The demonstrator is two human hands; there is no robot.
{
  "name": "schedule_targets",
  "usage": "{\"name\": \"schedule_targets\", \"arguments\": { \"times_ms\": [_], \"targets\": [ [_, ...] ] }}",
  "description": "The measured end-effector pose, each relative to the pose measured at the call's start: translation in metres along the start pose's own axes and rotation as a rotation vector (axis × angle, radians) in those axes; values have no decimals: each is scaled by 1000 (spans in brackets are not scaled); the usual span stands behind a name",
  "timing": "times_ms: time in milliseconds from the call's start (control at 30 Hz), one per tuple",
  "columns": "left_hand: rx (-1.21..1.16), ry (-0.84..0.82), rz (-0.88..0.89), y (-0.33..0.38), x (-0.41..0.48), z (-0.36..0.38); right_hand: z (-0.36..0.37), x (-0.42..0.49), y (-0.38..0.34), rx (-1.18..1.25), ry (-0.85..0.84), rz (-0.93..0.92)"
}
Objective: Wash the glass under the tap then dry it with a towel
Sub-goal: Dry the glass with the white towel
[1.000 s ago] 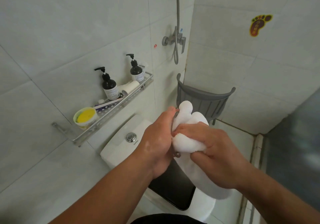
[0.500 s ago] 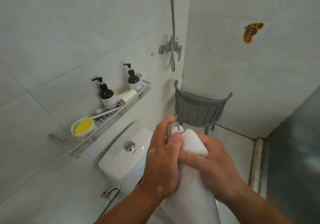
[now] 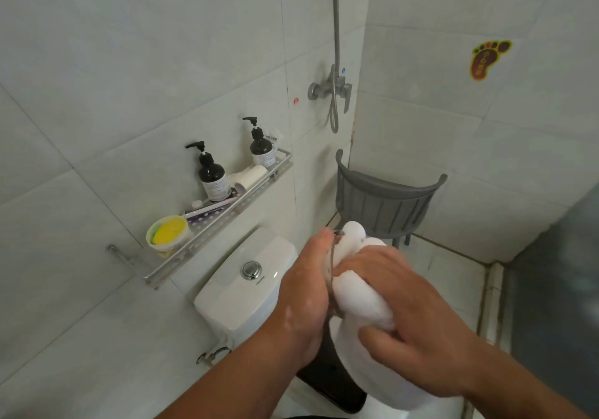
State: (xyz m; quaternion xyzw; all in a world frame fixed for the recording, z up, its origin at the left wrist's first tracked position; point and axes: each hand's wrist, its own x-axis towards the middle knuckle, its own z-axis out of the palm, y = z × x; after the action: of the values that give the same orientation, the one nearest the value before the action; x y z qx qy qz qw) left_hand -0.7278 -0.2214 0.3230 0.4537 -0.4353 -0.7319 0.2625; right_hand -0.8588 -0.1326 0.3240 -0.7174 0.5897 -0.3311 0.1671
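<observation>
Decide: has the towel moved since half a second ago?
Yes. The towel has bunched upward: its top now stands higher above the cistern's flush button.

Bathroom corner in soft, even light. Pale tiled walls (image 3: 129, 62) with thin dark grout lines. On the left wall, a perforated metal shelf (image 3: 223, 224) bearing a near pump bottle (image 3: 212, 175) and a far pump bottle (image 3: 262, 151), both dark, with a white roll (image 3: 251, 175) lying between them and a yellow-filled tub (image 3: 168, 232) at the near end. Below the shelf, a white cistern (image 3: 233, 302) with a chrome flush button (image 3: 251, 269). Beside the corner, a chrome shower mixer (image 3: 330, 89) with its hose (image 3: 337, 13) rising out of view. Grey slatted chair (image 3: 382, 204) in the corner on the pale tiled floor (image 3: 447, 269). Foot-shaped sticker (image 3: 487, 60) high on the right wall. Dark blurred panel (image 3: 557, 289) at the right edge.
</observation>
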Motion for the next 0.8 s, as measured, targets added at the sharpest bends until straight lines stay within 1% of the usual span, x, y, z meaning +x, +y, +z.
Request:
{"name": "schedule_targets", "arguments": {
  "times_ms": [67, 100, 167, 267, 367, 400, 433, 500, 533, 600, 633, 700, 733, 800],
  "targets": [
    [-37, 13, -16, 0, 5, -6, -4, 0, 1, 67, -104, -48],
    [-52, 19, -26, -1, 7, -9, -7, 0, 2, 76, -141, -37],
    [-78, 27, -47, -5, 10, -13, -8, -1, 9, 6, -158, 9],
    [-118, 14, -59, -7, 12, -16, -1, -1, 13, -163, -92, 78],
    [-173, 48, -21, -4, 16, -19, 2, 3, 8, -259, 94, 126],
    [-170, 81, 3, -3, 17, -21, 1, 5, 8, -274, 142, 176],
    [-148, 116, 35, -4, 19, -24, -1, 8, 10, -274, 179, 273],
    [-86, 153, 96, -6, 18, -27, -5, 14, 18, -262, 203, 510],
    [-40, 149, 101, -9, 16, -28, -4, 18, 21, -277, 198, 584],
    [30, 120, 81, -16, 13, -24, 1, 27, 20, -265, 198, 637],
    [30, 104, 57, -19, 11, -21, 4, 30, 16, -201, 191, 637],
    [-19, 92, 14, -22, 9, -16, 6, 32, 11, 54, 118, 588],
    [-56, 106, 2, -24, 9, -16, 5, 30, 8, 182, 16, 538],
    [-114, 145, -23, -27, 11, -19, 5, 22, 6, 273, -232, 417]
  ]
}}
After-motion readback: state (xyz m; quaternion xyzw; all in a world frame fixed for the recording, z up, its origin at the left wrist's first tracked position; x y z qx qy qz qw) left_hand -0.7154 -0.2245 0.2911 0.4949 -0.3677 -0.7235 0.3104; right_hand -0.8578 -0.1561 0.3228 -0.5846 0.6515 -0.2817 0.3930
